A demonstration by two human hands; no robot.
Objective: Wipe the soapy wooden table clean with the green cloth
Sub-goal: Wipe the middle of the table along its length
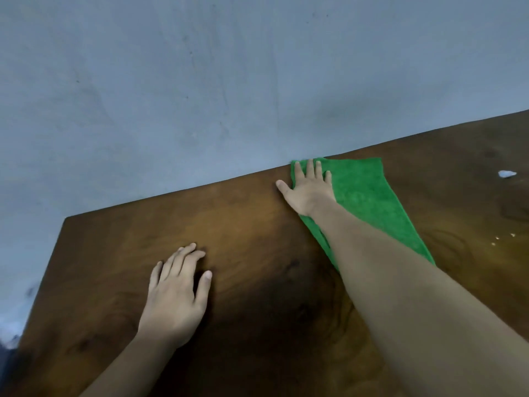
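Here the right hand (307, 190) presses flat, fingers straight, on the green cloth (363, 196) beneath them, at the wooden table's (257, 224) far edge; the left hand (177, 287), fingers spread, steadies the person.

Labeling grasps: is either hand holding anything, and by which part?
Nothing is gripped. The right hand presses flat on the far left corner of the green cloth; the left hand rests open on the table.

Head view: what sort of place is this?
Likely a plain indoor room, cannot tell which: wooden table, bare blue-grey wall or floor beyond it, green cloth under the right hand.
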